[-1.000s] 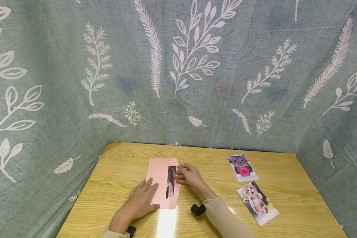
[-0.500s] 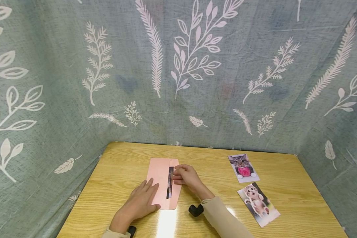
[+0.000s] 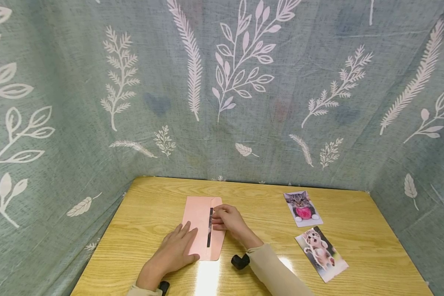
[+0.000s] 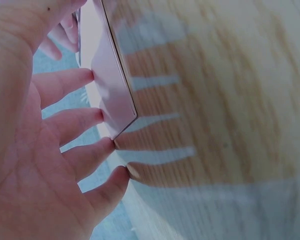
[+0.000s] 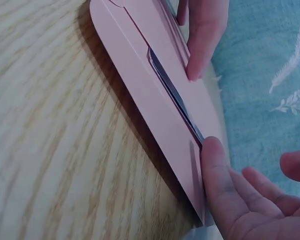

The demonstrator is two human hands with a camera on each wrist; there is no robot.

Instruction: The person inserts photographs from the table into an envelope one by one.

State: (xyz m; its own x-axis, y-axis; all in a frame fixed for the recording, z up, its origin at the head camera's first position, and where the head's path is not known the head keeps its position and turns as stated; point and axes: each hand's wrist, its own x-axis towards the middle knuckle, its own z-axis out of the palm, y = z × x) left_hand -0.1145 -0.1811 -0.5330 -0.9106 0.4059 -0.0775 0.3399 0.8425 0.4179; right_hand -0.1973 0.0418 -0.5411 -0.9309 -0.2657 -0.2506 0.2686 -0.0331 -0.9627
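Note:
A pink envelope (image 3: 197,205) lies flat with its flap folded out to the right. Out of its opening shows the dark edge of a photo (image 3: 209,236), a thin strip in the right wrist view too; the rest is hidden inside. My left hand (image 3: 174,246) rests on the envelope's left part, fingers spread; the left wrist view shows fingertips at the envelope's edge (image 4: 110,85). Over the flap, my right hand (image 3: 232,222) touches the photo's edge with its extended fingers. The right thumb (image 5: 296,165) stands apart from them.
Two cat photos lie on the right of the wooden table (image 3: 259,201): one cat with a pink ball (image 3: 302,209), and a kitten with raised paws (image 3: 321,254) nearer to me. A patterned green-grey cloth (image 3: 207,144) hangs behind the table and at both sides.
The photo has slid left into the envelope, so a much narrower strip shows. My right hand has moved left with it. My left hand has stayed in place.

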